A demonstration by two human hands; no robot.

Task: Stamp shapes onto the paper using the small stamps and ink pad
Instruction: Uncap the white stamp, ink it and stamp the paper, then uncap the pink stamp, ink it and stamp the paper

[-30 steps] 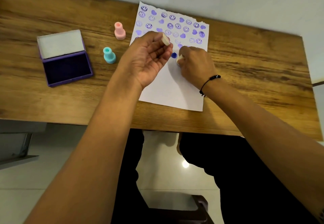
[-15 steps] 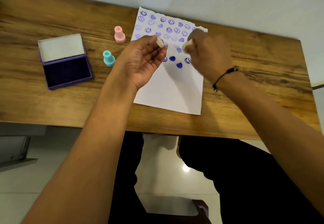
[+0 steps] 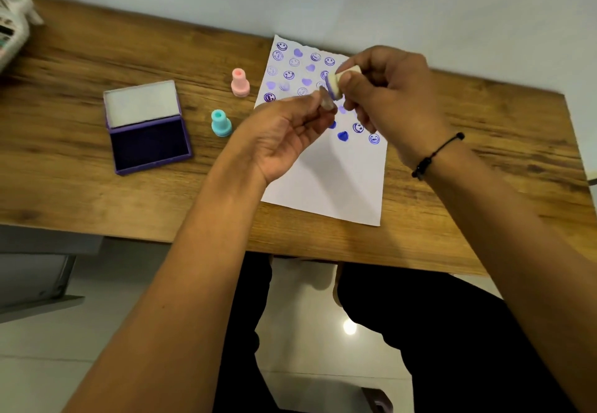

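A white sheet of paper [image 3: 326, 180] lies on the wooden table [image 3: 80, 180], its upper half covered with purple smiley and heart prints. Above the paper my right hand [image 3: 387, 96] holds a cream stamp [image 3: 339, 85] on its side, its inked purple face turned left. My left hand [image 3: 284, 135] pinches a small clear cap [image 3: 325, 101] right against that face. A pink stamp [image 3: 240, 83] and a teal stamp [image 3: 221, 123] stand upright left of the paper. The purple ink pad [image 3: 148, 141] lies open further left.
A white patterned object [image 3: 11, 25] sits at the table's far left corner. A pale wall runs behind the table. My legs in dark trousers and a tiled floor show below the table's near edge.
My right hand lifted the cream stamp off the paper and turned it sideways. It now meets the cap in my left hand. The view shifted slightly.
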